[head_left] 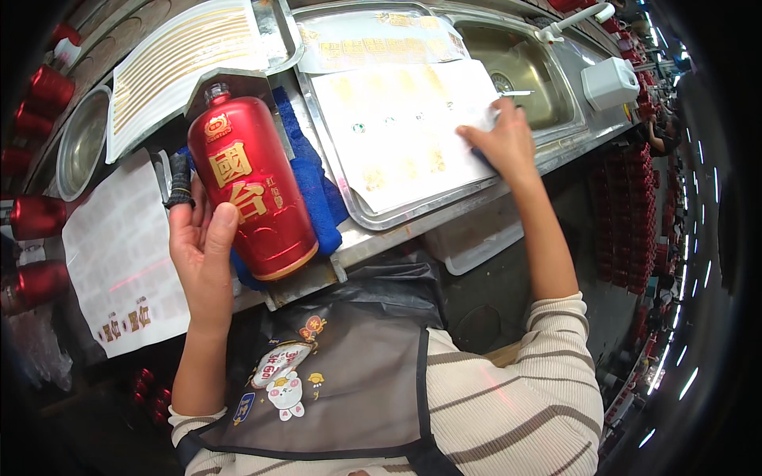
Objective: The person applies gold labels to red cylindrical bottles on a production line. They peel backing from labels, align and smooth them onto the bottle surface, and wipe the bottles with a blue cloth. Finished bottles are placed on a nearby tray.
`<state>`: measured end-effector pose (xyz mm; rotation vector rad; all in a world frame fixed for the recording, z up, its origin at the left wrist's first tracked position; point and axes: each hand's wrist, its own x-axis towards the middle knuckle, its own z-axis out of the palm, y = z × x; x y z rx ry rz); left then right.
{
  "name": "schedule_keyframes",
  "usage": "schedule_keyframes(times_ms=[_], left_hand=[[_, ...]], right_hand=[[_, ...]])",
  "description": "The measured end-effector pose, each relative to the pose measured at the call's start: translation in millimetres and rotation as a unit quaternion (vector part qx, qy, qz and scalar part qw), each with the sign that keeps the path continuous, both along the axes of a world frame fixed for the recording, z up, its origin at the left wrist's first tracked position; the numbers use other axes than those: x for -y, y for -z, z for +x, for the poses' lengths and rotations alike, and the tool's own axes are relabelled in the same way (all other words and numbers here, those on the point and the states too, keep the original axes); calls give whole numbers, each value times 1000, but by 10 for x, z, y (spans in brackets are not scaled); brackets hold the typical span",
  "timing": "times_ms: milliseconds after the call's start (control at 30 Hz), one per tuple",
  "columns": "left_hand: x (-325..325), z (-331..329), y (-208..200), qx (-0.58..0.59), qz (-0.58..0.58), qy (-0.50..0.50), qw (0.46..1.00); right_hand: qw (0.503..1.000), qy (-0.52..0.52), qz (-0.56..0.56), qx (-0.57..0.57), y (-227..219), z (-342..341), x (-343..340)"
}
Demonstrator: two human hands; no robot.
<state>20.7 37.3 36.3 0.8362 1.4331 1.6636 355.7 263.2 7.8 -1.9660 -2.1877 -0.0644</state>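
Note:
A glossy red bottle [252, 186] with gold raised lettering leans, neck away from me, on a metal rest [317, 279] padded with blue cloth [316, 186]. My left hand [202, 246] grips its left side, thumb over the front. By the left fingers is a dark wrapped piece [181, 181] with a metal strip; whether it is worn or held is unclear. Over the right edge of a white decal sheet [397, 147], my right hand [508, 143] is bent with thumb and forefinger apart. Something dark shows under its palm, too hidden to name.
The decal sheet lies on a metal tray [373, 218] beside a sink [540, 79] with a white faucet [583, 17]. A white jug [609, 83] stands right of it. At left are a gold-striped sheet [186, 55], a metal bowl [83, 143], a paper sheet [119, 238] and red bottles [40, 285].

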Motion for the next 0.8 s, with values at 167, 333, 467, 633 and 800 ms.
schedule_keyframes(times_ms=[167, 333, 467, 633, 800], left_hand=[[80, -179, 92, -37, -25, -2, 999], [146, -221, 93, -26, -40, -25, 999], [221, -206, 92, -25, -40, -32, 998], [212, -109, -202, -173, 114, -46, 977], [-127, 289, -574, -68, 74, 139, 985]], right_hand=[[944, 5, -200, -264, 178, 1102, -773], [900, 15, -286, -329, 115, 754, -719], [919, 43, -249, -302, 28, 867, -785], [980, -75, -109, -151, -609, 219, -279], [886, -333, -256, -195, -1334, -735, 380]])
